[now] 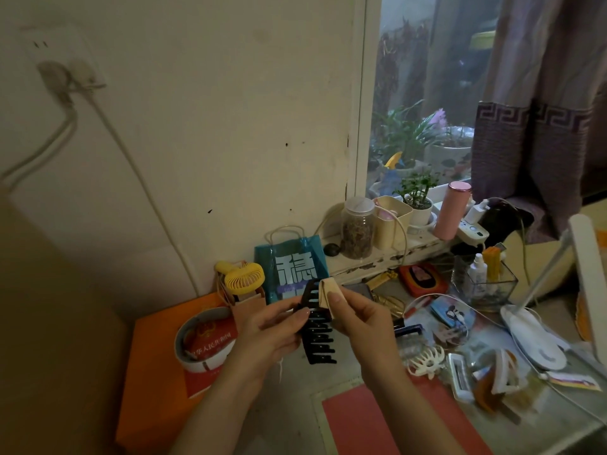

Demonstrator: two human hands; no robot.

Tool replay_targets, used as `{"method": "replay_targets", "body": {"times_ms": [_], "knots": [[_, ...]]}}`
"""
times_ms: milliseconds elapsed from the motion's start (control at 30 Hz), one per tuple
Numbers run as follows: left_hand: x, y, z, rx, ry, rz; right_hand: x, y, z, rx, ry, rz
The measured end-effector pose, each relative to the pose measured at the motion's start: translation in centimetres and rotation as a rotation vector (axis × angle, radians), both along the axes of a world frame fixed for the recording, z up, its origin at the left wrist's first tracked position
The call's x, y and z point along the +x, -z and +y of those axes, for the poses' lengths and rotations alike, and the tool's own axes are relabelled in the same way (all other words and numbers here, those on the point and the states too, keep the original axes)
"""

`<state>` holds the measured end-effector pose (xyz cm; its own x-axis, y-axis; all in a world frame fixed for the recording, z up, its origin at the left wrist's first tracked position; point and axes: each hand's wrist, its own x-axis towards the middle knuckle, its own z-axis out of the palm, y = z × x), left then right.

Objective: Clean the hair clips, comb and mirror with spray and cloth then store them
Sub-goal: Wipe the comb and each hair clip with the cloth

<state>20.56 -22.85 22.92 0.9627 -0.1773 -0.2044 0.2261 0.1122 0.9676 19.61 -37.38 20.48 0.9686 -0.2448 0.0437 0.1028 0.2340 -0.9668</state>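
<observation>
Head view: left hand (276, 326) is gripping a large black plastic claw hair clip (317, 330) above the cluttered counter (542, 418). Right hand (358, 320) is pinching a folded beige cloth (329, 298) against the clip's upper end. White plastic claw clip (427, 359) is lying on the counter nearby.

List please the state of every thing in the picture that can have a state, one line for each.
black hair clip: held up off the table, gripped by the left hand
beige cloth: folded, pinched by the right hand against the clip's top
white claw clip: lying on the table, untouched
glass jar: lid on
pink bottle: capped, upright
yellow fan: standing in a paper bag
</observation>
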Motion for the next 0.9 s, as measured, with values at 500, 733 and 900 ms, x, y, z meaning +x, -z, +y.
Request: {"method": "replay_targets", "body": {"times_ms": [500, 733, 900], "knots": [[0.2, 0.9, 0.7, -0.071, -0.127, -0.059, -1.2, 1.3, 1.4, -0.029, -0.1, 0.028], [0.3, 0.9, 1.1, -0.115, -0.15, -0.037, -2.0, 1.9, 1.7, -0.014, -0.116, 0.052], [0.5, 1.1, 1.5, -0.106, -0.17, -0.046, -2.7, 2.4, 1.6, -0.012, -0.141, 0.062]]}}
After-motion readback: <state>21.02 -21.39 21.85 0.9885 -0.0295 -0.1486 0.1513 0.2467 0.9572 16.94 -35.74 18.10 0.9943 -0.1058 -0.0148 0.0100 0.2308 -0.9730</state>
